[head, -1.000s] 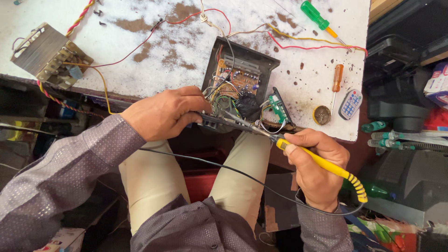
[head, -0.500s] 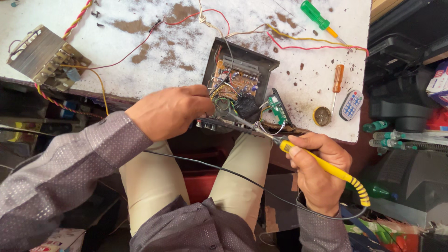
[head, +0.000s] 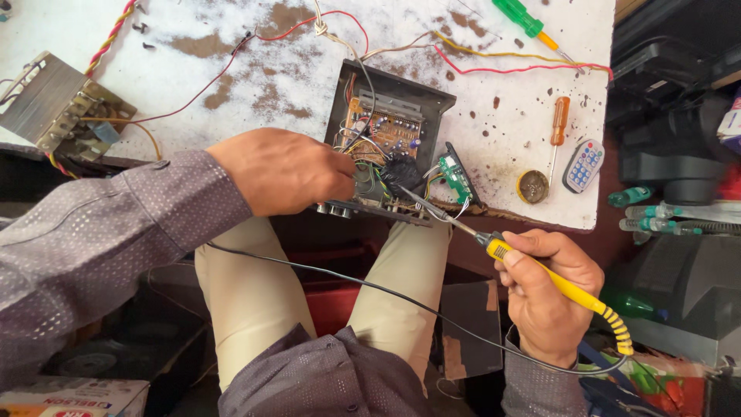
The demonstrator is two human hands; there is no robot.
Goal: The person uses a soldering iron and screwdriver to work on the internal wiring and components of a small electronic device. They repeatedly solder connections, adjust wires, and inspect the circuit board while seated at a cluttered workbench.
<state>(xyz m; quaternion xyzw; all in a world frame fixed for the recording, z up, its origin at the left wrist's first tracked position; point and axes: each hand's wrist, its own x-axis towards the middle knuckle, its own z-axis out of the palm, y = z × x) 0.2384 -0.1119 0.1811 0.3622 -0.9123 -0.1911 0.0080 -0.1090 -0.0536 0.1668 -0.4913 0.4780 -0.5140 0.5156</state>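
Left hand [head: 282, 171] has its fingers curled onto the wires inside the open amplifier [head: 390, 150]. Right hand [head: 548, 297] pinches the soldering iron [head: 540, 270], tip among wires just beyond the left fingertips. A slip could burn fingers or melt insulation.

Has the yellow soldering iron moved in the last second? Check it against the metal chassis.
Yes. The soldering iron, gripped in the right hand, has drawn back slightly rightward and toward the person, away from the open chassis.
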